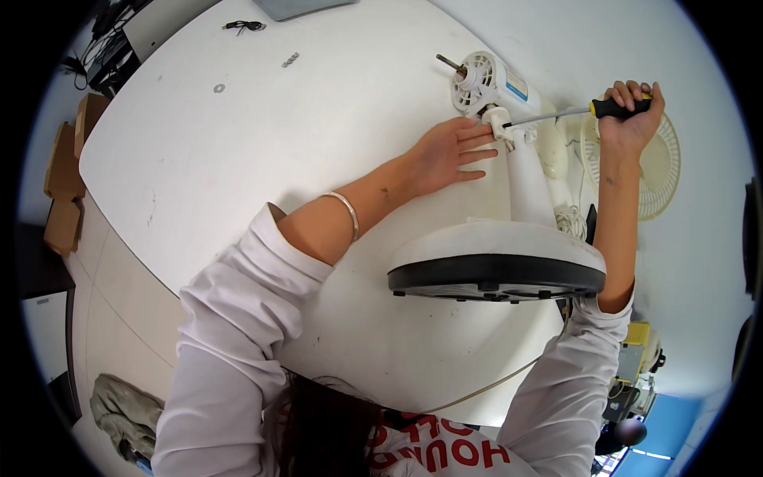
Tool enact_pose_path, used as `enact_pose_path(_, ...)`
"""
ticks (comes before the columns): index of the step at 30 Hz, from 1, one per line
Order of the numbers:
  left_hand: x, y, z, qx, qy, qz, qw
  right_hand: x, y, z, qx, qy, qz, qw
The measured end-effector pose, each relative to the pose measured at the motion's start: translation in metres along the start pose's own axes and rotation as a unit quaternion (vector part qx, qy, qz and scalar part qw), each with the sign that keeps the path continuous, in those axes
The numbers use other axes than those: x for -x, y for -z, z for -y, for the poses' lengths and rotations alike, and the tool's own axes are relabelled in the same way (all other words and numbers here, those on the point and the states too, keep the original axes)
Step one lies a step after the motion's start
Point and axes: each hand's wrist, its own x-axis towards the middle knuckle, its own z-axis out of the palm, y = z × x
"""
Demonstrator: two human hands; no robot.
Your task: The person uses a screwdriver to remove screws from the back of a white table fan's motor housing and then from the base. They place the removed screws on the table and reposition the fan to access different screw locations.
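The fan pole (530, 189) is white, the screwdriver handle (609, 108) black-and-yellow

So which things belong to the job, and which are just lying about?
In the job:
screwdriver, in the right hand
white fan body, left hand at its joint
probably fan grille, washer, small metal parts

Apparently just lying about:
black cable
cardboard boxes
crumpled cloth

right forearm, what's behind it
A round, pale slatted guard shows on both sides of the right forearm. The strip of it directly behind the arm is covered, so whatever is there can't be seen.
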Motion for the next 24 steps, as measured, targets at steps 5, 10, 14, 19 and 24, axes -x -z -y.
enact_pose_path(5, 0.0, -0.001, 0.0, 0.006, 0.005, -0.007, 1.0, 0.002, -0.003, 0.003, 0.018, -0.002, 0.033, 0.999)
enact_pose_path(10, 0.003, -0.004, -0.001, 0.003, 0.004, -0.013, 1.0, 0.006, -0.011, 0.003, 0.032, 0.008, 0.031, 0.999)
enact_pose_path(14, 0.003, -0.004, -0.001, 0.002, 0.004, -0.011, 1.0, 0.005, -0.009, 0.004, 0.038, 0.016, 0.026, 0.999)
enact_pose_path(19, 0.003, -0.005, -0.001, 0.007, 0.008, -0.017, 1.0, 0.004, -0.007, 0.003, 0.035, 0.014, 0.038, 0.999)
enact_pose_path(24, 0.004, -0.006, -0.002, 0.008, 0.008, -0.022, 1.0, 0.004, -0.01, 0.0, 0.06, 0.027, 0.074, 0.995)
